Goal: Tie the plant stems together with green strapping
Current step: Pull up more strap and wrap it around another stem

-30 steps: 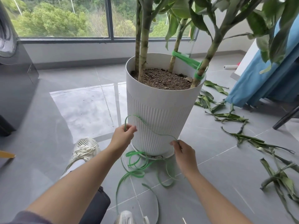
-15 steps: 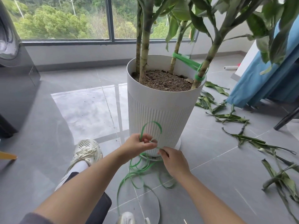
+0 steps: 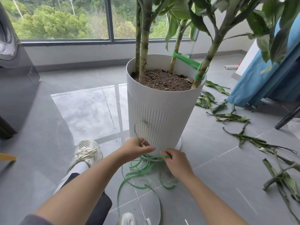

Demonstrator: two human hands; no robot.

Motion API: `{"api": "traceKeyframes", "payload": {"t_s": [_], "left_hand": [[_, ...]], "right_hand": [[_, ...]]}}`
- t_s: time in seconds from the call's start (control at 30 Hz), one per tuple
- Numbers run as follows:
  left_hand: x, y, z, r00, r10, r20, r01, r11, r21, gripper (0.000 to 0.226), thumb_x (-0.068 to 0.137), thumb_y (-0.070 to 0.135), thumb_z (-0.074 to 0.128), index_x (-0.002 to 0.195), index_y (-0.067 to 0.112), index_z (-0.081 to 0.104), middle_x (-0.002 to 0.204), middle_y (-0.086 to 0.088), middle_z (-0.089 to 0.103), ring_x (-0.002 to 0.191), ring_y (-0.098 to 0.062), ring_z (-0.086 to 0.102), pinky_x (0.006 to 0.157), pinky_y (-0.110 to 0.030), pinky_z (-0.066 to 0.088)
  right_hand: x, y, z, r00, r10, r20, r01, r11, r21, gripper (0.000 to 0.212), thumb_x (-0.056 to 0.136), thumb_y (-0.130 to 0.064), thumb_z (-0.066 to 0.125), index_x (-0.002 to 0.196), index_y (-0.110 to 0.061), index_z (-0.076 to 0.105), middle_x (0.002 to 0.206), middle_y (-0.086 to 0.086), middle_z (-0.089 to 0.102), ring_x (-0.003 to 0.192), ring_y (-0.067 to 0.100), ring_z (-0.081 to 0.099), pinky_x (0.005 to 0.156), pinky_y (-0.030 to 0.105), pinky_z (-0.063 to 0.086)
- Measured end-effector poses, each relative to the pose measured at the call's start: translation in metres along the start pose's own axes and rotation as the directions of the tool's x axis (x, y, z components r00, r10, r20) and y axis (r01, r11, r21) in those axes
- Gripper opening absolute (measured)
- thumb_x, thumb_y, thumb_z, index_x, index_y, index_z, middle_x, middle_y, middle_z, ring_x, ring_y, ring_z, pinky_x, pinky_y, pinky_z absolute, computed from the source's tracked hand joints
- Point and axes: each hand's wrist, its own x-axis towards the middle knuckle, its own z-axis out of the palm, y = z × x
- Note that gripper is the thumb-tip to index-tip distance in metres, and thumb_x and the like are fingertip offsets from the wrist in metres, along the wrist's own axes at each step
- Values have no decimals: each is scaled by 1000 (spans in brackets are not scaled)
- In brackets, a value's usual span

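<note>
Hands are moving together by the pot [image 3: 162, 114]; left hand [image 3: 137, 148] and right hand [image 3: 177, 162] fingers are both pinching green strapping [image 3: 162, 156], its loop shrinking, probably readying another tie for the plant stems [image 3: 143, 51].

White ribbed pot [image 3: 159, 114], green strapping [image 3: 138, 173], grey floor tiles [image 3: 215, 159], blue cloth [image 3: 267, 78]

Blurry strapping loop [image 3: 145, 122] against the pot [image 3: 162, 109]

Fallen leaves [image 3: 230, 116], blue cloth [image 3: 266, 82], white sneaker [image 3: 86, 151] — window [image 3: 65, 18]
</note>
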Motion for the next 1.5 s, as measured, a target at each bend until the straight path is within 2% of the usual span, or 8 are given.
{"api": "traceKeyframes", "payload": {"t_s": [0.1, 0.2, 0.5, 0.83, 1.07, 1.23, 1.3, 1.5], "left_hand": [[-3, -1, 4, 984, 12, 177, -45, 982, 184, 17, 75, 33, 76, 68, 20, 66, 49, 14, 48, 47, -1, 42, 49, -14, 34], [-1, 0, 4, 996, 20, 85, -37, 977, 209, 32, 86, 29, 62, 60, 14, 50, 48, 11, 42, 47, -6, 38, 49, -21, 31], [0, 12, -7, 968, -185, -170, 57, 821, -568, 30, 95, -3, 28, 86, 5, 54, 59, -5, 43, 44, -19, 47, 44, -30, 48], [-6, 27, -21, 965, -144, -217, -54, 702, -710, 38, 79, -24, 22, 65, 4, 43, 58, -13, 55, 65, -30, 66, 68, -43, 56], [-7, 55, -26, 947, -140, -289, -184, 501, -846, 35, 75, -17, 19, 66, 11, 37, 56, -4, 36, 42, -13, 25, 40, -23, 29], [-9, 56, -32, 963, -70, -262, -210, 418, -884, 23, 79, -5, 29, 68, 9, 42, 56, -3, 34, 43, -12, 23, 41, -22, 27], [-11, 52, -36, 965, -34, -259, -215, 458, -862, 4, 76, 8, 45, 76, 6, 49, 57, -1, 29, 44, -11, 23, 41, -22, 27], [-17, 43, -35, 974, 135, -181, -198, 896, -397, 40, 68, 47, 68, 102, 27, 69, 60, 8, 34, 54, -8, 35, 52, -19, 32]], "right_hand": [[6, 0, -2, 999, 44, -10, -44, 999, 0, 22, 90, -30, 53, 68, -27, 53, 75, -9, 59, 80, 22, 57, 66, 29, 43], [9, 6, -3, 999, 49, -18, -49, 999, -7, 22, 89, -32, 54, 69, -22, 55, 76, -6, 62, 78, 21, 58, 68, 33, 46], [1, 19, -7, 998, -50, 30, 44, 983, 176, 30, 87, -35, 62, 75, -8, 62, 61, 6, 54, 55, 7, 41, 55, 24, 35], [-5, -22, -39, 974, -226, 35, 183, 863, 471, 23, 98, -31, 46, 89, -18, 62, 56, -3, 39, 53, 12, 35, 53, 24, 32], [-2, -47, -37, 955, -137, 264, 2, 890, 456, 31, 103, -28, 33, 109, -12, 58, 102, 1, 68, 50, 14, 56, 39, 20, 37], [-7, -59, -33, 889, -158, 429, -76, 873, 481, 37, 103, -34, 31, 111, -6, 55, 84, 10, 67, 49, 16, 57, 40, 23, 43], [-6, -59, -32, 895, -125, 427, -78, 901, 426, 38, 103, -34, 32, 103, -7, 58, 74, 10, 63, 46, 13, 52, 42, 21, 42], [6, -68, -40, 948, -199, 248, 153, 969, 193, 36, 102, -35, 34, 83, -20, 62, 67, -8, 50, 60, 4, 47, 62, 22, 40]]}}
